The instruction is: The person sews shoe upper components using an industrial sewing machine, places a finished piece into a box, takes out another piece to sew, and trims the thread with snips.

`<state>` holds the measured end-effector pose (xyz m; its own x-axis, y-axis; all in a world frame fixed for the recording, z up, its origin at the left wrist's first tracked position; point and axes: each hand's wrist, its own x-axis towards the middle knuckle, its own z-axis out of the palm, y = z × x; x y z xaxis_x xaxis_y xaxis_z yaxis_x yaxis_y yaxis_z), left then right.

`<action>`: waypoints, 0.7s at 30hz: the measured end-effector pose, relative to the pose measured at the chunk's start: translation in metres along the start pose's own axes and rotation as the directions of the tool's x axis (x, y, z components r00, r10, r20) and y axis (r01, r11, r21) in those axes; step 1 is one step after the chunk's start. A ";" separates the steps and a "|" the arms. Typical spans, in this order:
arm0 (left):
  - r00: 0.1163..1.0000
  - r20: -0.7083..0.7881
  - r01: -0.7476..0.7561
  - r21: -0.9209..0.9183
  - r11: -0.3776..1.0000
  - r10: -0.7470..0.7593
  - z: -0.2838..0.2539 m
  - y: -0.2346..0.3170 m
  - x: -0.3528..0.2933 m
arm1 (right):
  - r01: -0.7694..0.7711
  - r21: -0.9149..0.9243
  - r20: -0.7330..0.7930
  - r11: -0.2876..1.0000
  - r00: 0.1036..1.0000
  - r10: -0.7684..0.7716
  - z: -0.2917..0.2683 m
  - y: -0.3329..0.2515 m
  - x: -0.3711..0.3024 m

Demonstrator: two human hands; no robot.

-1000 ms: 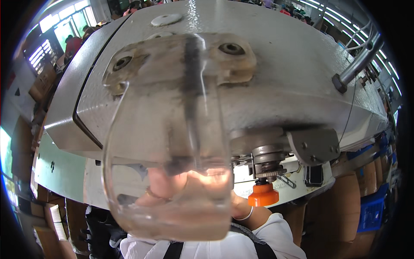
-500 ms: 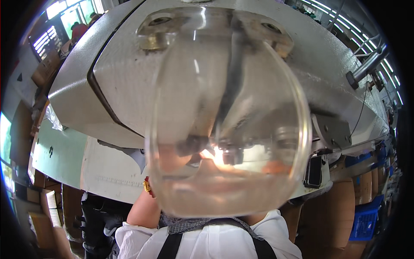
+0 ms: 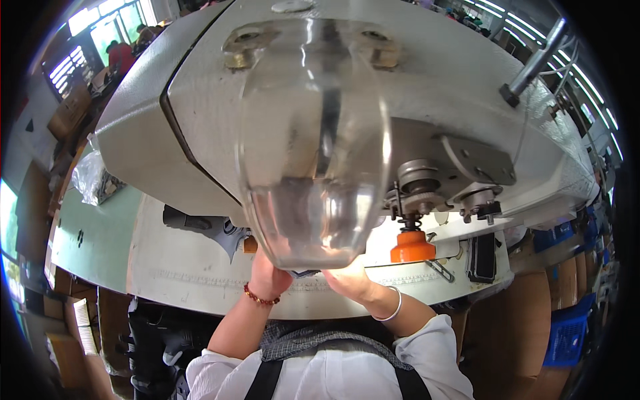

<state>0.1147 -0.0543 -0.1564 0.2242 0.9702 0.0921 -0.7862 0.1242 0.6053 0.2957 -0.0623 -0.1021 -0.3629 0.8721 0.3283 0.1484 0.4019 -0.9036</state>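
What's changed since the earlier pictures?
The view shifted: since the previous picture, the clear shield appears further left and higher, uncovering the orange knob and parts of the left hand and right hand. Grip changes are hidden. The black rectangular object stayed on the table.

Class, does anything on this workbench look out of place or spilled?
No spill shows. Slightly untidy: crumpled clear plastic by the back of the green tabletop, resembling loose wrapping, well away from the left hand.
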 end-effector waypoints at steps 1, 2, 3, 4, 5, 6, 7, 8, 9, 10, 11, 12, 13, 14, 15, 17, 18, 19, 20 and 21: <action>1.000 0.008 0.016 0.018 1.000 -0.016 0.004 0.004 0.003 | -0.025 -0.046 0.001 0.999 1.000 0.025 -0.007 -0.008 0.002; 0.998 -0.056 0.037 0.070 0.997 -0.033 0.009 0.008 0.004 | -0.041 -0.092 0.000 0.995 0.999 0.041 -0.013 -0.013 0.003; 0.982 -0.173 0.096 0.145 0.985 -0.070 0.016 0.013 0.007 | 0.164 -0.201 -0.048 0.966 0.983 -0.177 -0.020 -0.015 0.007; 0.988 -0.143 0.078 0.110 0.991 -0.061 0.025 0.017 0.004 | 0.373 -0.284 -0.084 0.883 0.908 -0.411 -0.026 -0.015 0.009; 0.987 -0.158 0.016 0.114 0.993 0.003 0.034 0.019 0.002 | 0.421 -0.485 -0.092 0.766 0.847 -0.524 -0.031 -0.013 0.010; 0.976 -0.213 -0.020 0.118 0.993 0.045 0.042 0.022 0.002 | 0.456 -0.645 -0.093 0.613 0.750 -0.655 -0.038 -0.009 0.015; 0.965 -0.242 -0.076 0.089 0.993 0.096 0.050 0.024 0.003 | 0.427 -0.758 -0.090 0.494 0.681 -0.727 -0.041 -0.006 0.018; 0.974 -0.187 -0.079 0.241 0.967 0.126 0.055 0.027 0.002 | 0.438 -0.847 0.038 0.302 0.616 -0.787 -0.043 -0.003 0.020; 0.967 -0.196 -0.116 0.230 0.966 0.162 0.060 0.029 0.003 | 0.462 -0.860 0.122 0.218 0.601 -0.790 -0.043 0.000 0.023; 0.959 -0.205 -0.152 0.220 0.964 0.198 0.064 0.028 0.003 | 0.537 -0.816 0.193 0.216 0.605 -0.773 -0.045 0.001 0.026; 0.949 -0.217 -0.185 0.201 0.962 0.228 0.067 0.029 0.004 | 0.545 -0.823 0.226 0.159 0.571 -0.789 -0.045 0.002 0.028; 0.947 -0.226 -0.178 0.228 0.957 0.229 0.068 0.029 0.003 | 0.551 -0.828 0.258 0.101 0.536 -0.804 -0.044 0.002 0.031; 0.949 -0.226 -0.167 0.238 0.957 0.222 0.069 0.029 0.003 | 0.579 -0.808 0.259 0.109 0.515 -0.817 -0.044 0.001 0.034; 0.950 -0.229 -0.151 0.251 0.956 0.210 0.069 0.030 0.002 | 0.604 -0.788 0.254 0.121 0.497 -0.830 -0.045 0.000 0.035; 0.953 -0.231 -0.134 0.266 0.955 0.198 0.069 0.031 0.001 | 0.626 -0.767 0.235 0.140 0.478 -0.846 -0.046 -0.002 0.037; 0.954 -0.231 -0.143 0.218 0.965 0.193 0.068 0.031 0.002 | 0.666 -0.719 0.194 0.196 0.464 -0.864 -0.046 -0.004 0.043; 0.949 -0.246 -0.140 0.240 0.961 0.200 0.068 0.031 0.002 | 0.668 -0.716 0.185 0.202 0.461 -0.868 -0.047 -0.005 0.044; 0.943 -0.260 -0.138 0.259 0.956 0.207 0.067 0.030 0.004 | 0.674 -0.711 0.184 0.204 0.458 -0.870 -0.048 -0.005 0.045; 0.943 -0.241 -0.162 0.267 0.950 0.229 0.067 0.029 0.005 | 0.697 -0.639 0.145 0.325 0.524 -0.839 -0.048 -0.004 0.046; 0.942 -0.223 -0.186 0.272 0.944 0.250 0.066 0.028 0.007 | 0.714 -0.565 0.123 0.414 0.569 -0.813 -0.048 -0.003 0.046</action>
<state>0.1326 -0.0582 -0.0866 -0.1134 0.9916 0.0618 -0.6275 -0.1197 0.7694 0.3228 -0.0098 -0.0707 -0.4401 0.1353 0.8877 0.3219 0.9467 0.0153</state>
